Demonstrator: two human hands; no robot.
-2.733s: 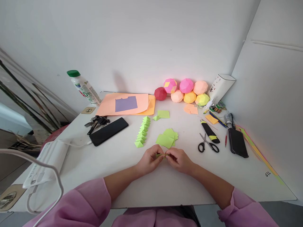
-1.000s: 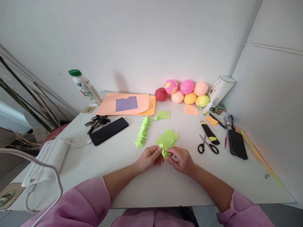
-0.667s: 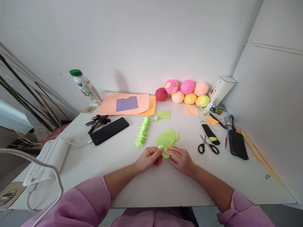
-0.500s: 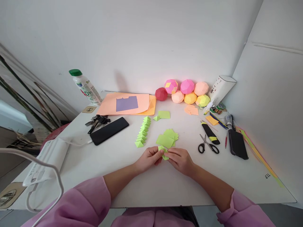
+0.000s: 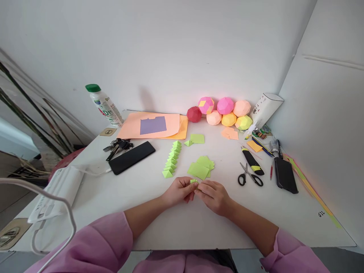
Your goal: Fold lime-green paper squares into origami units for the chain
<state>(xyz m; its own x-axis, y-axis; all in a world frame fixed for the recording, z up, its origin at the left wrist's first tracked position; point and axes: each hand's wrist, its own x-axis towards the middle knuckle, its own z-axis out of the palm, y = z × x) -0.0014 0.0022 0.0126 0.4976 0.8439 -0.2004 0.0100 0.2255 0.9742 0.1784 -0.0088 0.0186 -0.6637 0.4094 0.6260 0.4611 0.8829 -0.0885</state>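
Note:
Between my two hands, near the front of the white table, is a small green paper piece [image 5: 193, 181], mostly covered by fingers. My left hand [image 5: 179, 190] pinches it from the left with the thumb on top. My right hand [image 5: 215, 196] has its fingers closed on the right side of the same piece. Just beyond my fingertips lie loose green paper pieces [image 5: 201, 167], overlapping in a pile. To the left of the pile, a row of folded green paper pieces [image 5: 171, 159] runs away from me. Farther back are a green paper sheet [image 5: 197, 138] and a small folded green piece [image 5: 188, 143].
Scissors [image 5: 250, 175] and a cutter knife [image 5: 252, 160] lie to the right, with a black phone [image 5: 285, 175] beyond. Several faceted paper balls [image 5: 225, 105] are stacked at the wall. Left are a dark phone [image 5: 132, 157], keys [image 5: 116, 147], a bottle [image 5: 105, 107] and orange paper sheets [image 5: 129, 127].
The green paper piece has been turned or folded between my fingers and less of it shows now. My right fingers have closed in over it. The other things lie as before.

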